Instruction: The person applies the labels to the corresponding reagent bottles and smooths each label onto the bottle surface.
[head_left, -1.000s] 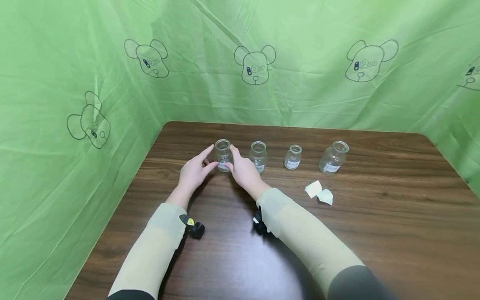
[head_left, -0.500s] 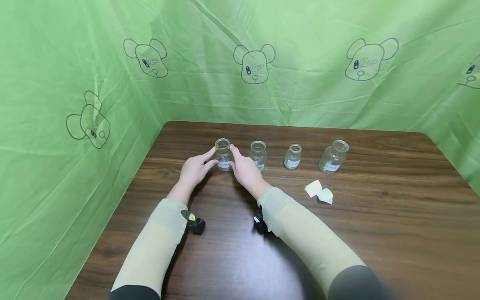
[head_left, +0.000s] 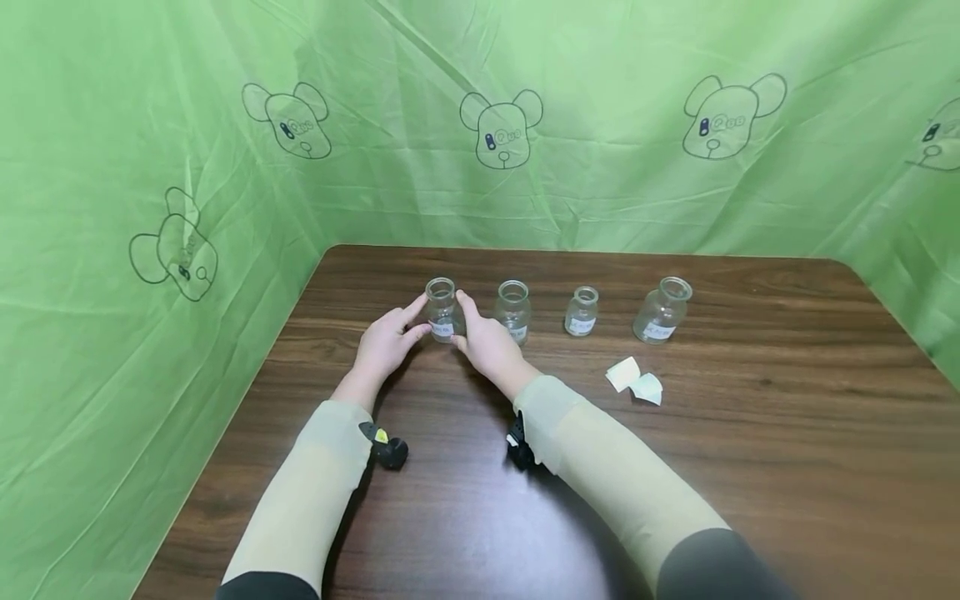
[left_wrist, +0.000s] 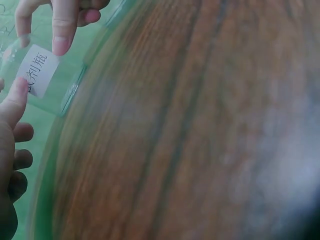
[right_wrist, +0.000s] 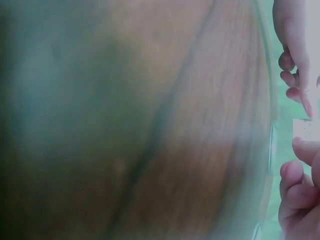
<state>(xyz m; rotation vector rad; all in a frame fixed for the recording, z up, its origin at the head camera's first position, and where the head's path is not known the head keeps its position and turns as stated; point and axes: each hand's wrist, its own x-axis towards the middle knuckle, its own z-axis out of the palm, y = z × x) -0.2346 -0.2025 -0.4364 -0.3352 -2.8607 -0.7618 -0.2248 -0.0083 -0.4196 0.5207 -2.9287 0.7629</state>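
A clear glass reagent bottle [head_left: 441,310] stands upright at the left end of a row, its white label [left_wrist: 40,70] facing me. My left hand [head_left: 384,343] holds it from the left, index finger near the neck and thumb on the label. From the other side my right hand [head_left: 491,350] holds it the same way, thumb at the label's opposite edge. The left wrist view shows both thumbs against the label, which bears handwritten characters. Behind my right hand a second labelled bottle [head_left: 513,302] is partly hidden. The right wrist view is blurred, with both hands at its right edge.
Farther right stand a small labelled bottle [head_left: 581,312] and a larger labelled one [head_left: 662,312]. Two pale paper pieces [head_left: 633,381] lie in front of them. The brown wooden table [head_left: 750,433] is bordered by a green curtain [head_left: 585,192].
Both hands stay around the leftmost bottle. The thumbs have slid slightly apart across the label, the right one a little lower. The head view has shifted slightly.
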